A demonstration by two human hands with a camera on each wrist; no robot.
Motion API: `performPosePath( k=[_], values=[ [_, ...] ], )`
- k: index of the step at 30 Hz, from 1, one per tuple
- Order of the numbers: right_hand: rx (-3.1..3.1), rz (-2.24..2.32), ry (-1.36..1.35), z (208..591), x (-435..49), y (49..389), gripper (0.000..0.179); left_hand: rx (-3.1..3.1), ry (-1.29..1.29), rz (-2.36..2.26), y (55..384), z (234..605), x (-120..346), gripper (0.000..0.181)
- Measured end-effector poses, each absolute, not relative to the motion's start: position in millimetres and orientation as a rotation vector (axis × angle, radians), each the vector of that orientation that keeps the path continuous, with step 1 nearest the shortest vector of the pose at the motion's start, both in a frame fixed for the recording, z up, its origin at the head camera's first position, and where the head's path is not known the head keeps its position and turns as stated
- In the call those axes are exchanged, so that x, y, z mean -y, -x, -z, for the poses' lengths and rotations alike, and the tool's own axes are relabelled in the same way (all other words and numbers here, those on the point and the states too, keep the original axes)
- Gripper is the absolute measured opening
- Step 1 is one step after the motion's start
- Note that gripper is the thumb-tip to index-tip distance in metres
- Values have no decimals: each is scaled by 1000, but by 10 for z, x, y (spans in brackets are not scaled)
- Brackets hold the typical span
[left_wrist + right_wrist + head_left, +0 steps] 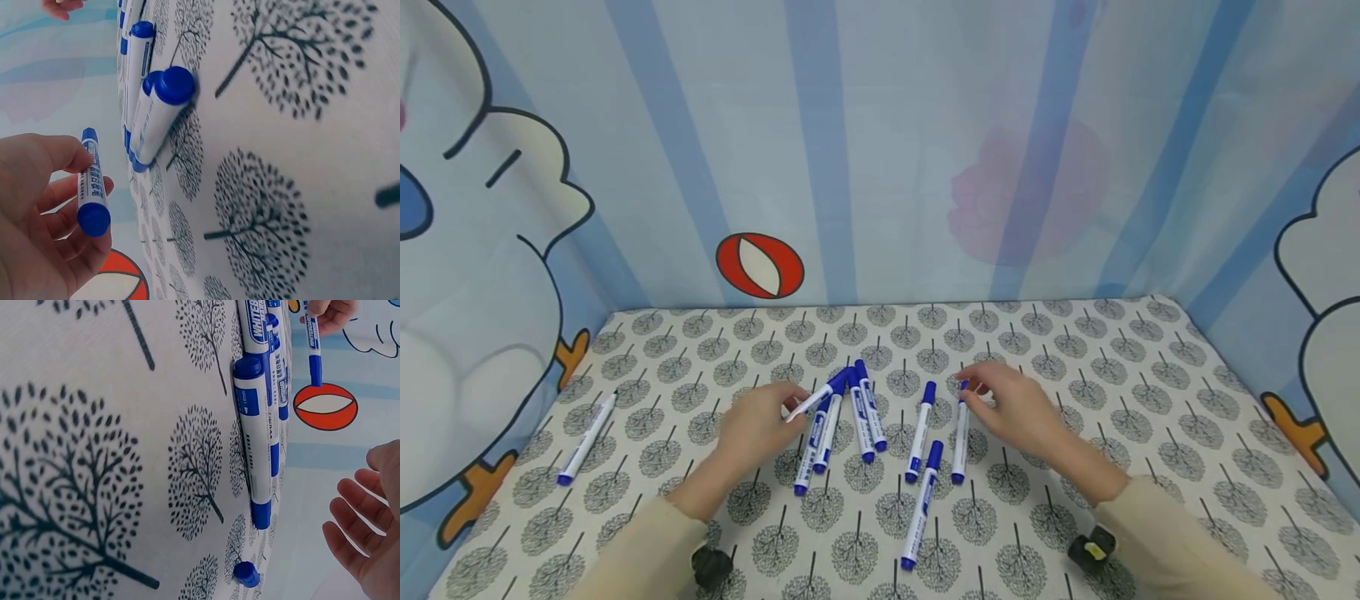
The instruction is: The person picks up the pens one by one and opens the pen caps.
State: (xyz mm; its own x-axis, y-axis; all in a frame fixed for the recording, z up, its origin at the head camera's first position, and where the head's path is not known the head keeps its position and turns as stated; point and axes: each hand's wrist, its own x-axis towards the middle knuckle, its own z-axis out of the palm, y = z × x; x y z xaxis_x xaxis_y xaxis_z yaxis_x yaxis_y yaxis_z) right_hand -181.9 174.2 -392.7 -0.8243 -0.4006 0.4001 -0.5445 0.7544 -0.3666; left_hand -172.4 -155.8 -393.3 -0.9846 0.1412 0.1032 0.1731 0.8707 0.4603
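At nine o'clock, a lone, seemingly uncapped marker (583,442) lies flat; at ten, a left hand (760,423) pinches a blue-capped marker (92,181) (light, stiff and a touch slick, I'd judge, best taken mid-barrel); at two, a right hand (1011,408), relaxed and holding nothing, hangs by another marker (961,442); beneath, tree-print cloth (820,558); at twelve, a striped cartoon backdrop (895,167)

Tree-print tablecloth (1157,417), blue-striped backdrop (902,125), printed red-white ball (760,265), cartoon figures (482,333) on either side
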Motion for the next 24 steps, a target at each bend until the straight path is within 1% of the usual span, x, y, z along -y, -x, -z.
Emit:
performPosePath(
  k=[5,12,24],
  values=[
    [2610,-688,-786,3923,-1702,1822,25,2931,347,721,1720,3913,1472,25],
    [2609,-661,-803,3891,-1644,1797,31,2923,415,720,1701,3859,1326,24],
    [2594,-641,-854,3892,-1562,1767,34,2910,538,737,1604,3762,1155,26]
  ],
)
